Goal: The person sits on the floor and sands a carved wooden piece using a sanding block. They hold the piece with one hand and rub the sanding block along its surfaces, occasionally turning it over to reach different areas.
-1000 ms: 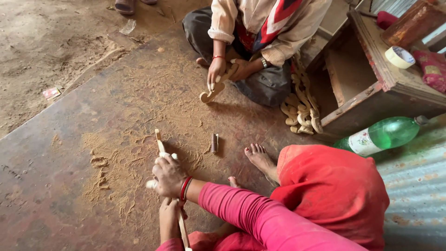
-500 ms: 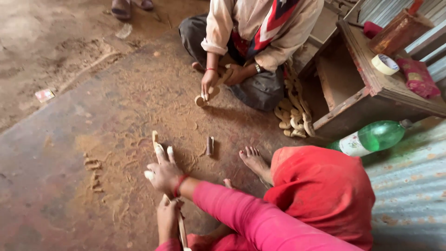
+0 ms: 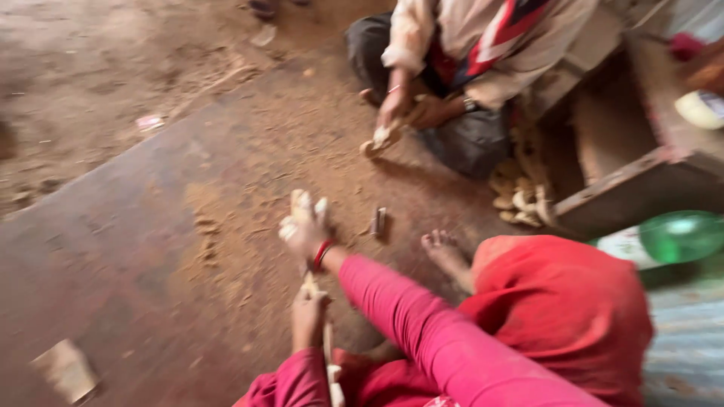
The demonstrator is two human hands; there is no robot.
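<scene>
Moved since the earlier frames: right hand (image 3: 304, 230) now farther out along the wood strip (image 3: 311, 283), near its far tip; view shifted and blurred.

- Right hand: pressed down over the far end of the strip, fingers wrapped about it, pale fingertips showing; red bangles (image 3: 322, 255) at the wrist, pink sleeve (image 3: 407, 324) behind.
- Left hand (image 3: 308, 316): closed around the strip's near part, close to the body.
- Wood strip: thin, pale, slanting from the lap up to the floor sheet (image 3: 113, 249), between both hands; far tip on the dusted surface.
- Sawdust (image 3: 249, 218): tan scatter on the dark sheet around the strip's tip.
- Small dark cylinder (image 3: 379, 221): lying on the sheet, just right of the right hand, apart from it.
- Bare foot (image 3: 445, 252): on the sheet, beside a red-clad knee (image 3: 566, 309).
- Co-worker (image 3: 467, 68): seated opposite, both hands on a carved wood piece (image 3: 381, 139) resting end-down on the sheet.
- Carved pieces (image 3: 520, 192): heaped beside the co-worker, against a wooden box (image 3: 641, 173).
- Green bottle (image 3: 671, 237): lying on its side, right of the box.
- Paper scrap (image 3: 66, 369): lower left on the sheet.
</scene>
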